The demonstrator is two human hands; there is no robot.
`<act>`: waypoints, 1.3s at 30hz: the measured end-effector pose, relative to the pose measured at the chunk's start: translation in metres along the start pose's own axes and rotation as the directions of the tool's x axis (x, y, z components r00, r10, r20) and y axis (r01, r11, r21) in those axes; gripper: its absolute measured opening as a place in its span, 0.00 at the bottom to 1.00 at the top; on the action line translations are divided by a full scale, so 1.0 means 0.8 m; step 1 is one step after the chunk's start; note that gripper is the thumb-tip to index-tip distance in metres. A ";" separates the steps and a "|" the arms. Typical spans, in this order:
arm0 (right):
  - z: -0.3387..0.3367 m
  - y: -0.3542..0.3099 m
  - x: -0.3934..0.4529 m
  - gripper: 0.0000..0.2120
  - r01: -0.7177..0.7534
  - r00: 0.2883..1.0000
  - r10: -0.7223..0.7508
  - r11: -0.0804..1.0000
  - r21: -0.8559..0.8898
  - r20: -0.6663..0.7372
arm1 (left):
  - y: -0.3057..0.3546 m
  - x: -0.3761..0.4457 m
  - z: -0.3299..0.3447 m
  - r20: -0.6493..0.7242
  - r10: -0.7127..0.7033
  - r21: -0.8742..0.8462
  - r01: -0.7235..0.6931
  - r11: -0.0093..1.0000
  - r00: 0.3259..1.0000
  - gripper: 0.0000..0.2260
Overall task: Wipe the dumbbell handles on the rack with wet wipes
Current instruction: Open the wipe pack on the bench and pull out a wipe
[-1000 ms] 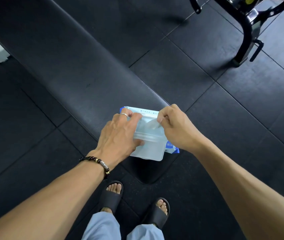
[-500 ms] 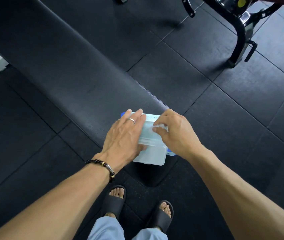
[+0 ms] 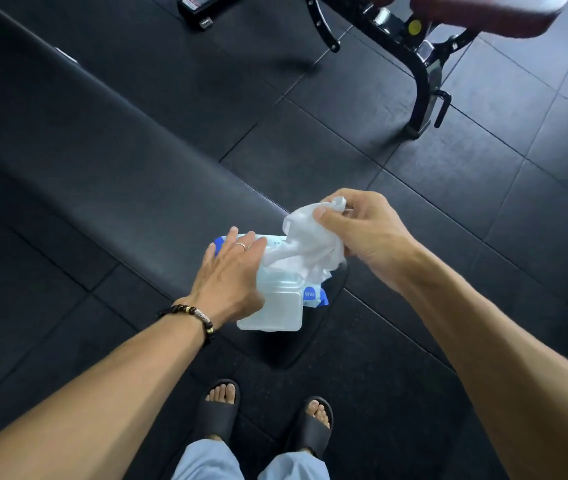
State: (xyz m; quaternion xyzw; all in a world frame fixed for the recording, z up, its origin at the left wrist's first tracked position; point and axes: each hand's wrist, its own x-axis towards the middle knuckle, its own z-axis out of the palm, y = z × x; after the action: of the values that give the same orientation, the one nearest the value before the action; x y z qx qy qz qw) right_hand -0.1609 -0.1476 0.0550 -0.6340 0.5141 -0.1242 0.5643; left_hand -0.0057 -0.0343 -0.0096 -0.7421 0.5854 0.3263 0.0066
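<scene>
A pack of wet wipes (image 3: 284, 303), pale blue with a clear flip lid standing open, lies on the near end of a black padded bench (image 3: 102, 161). My left hand (image 3: 230, 278) lies flat on the pack with straight fingers, pressing it down. My right hand (image 3: 362, 233) pinches a crumpled white wet wipe (image 3: 305, 245) between thumb and fingers, a little above the pack. The wipe's lower end still reaches into the pack's opening. No dumbbells or rack are in view.
The bench runs diagonally from the upper left to the pack. Black rubber floor tiles (image 3: 449, 202) lie all around. A black machine frame (image 3: 421, 81) with a dark red pad (image 3: 483, 12) stands at the upper right. My sandalled feet (image 3: 265, 417) are below the bench end.
My right hand has lifted up and to the right, drawing the wipe out of the pack. My left hand stays flat on the pack. The view has shifted slightly.
</scene>
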 end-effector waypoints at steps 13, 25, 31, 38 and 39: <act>-0.082 0.040 -0.109 0.24 -0.262 0.929 0.336 0.893 0.366 -0.154 | 0.131 -0.048 -0.070 0.066 -0.025 -0.840 0.069 0.538 0.998 0.05; -0.264 0.098 -0.336 0.39 -0.203 0.765 0.494 0.793 0.574 -0.413 | 0.411 -0.070 -0.024 0.093 0.007 -0.735 0.064 0.675 0.996 0.11; -0.386 0.143 -0.474 0.09 -0.135 0.631 0.478 0.843 0.520 -0.611 | 0.588 -0.107 0.020 0.029 0.259 -0.642 -0.180 0.745 0.966 0.05; -0.502 0.208 -0.623 0.04 -0.341 0.495 0.469 0.879 0.332 -0.732 | 0.782 -0.175 0.076 0.241 0.677 -0.239 -0.634 0.736 0.696 0.09; -0.514 0.218 -0.642 0.01 -0.326 0.450 0.500 0.863 0.385 -0.740 | 0.808 -0.185 0.085 0.229 0.702 -0.201 -0.673 0.712 0.675 0.05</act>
State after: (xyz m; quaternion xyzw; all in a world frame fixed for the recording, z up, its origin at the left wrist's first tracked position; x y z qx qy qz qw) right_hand -0.7794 0.0460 0.2618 -0.3006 0.8399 -0.3099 0.3288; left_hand -0.6172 -0.0828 0.2502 -0.4107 0.7967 0.4381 -0.0684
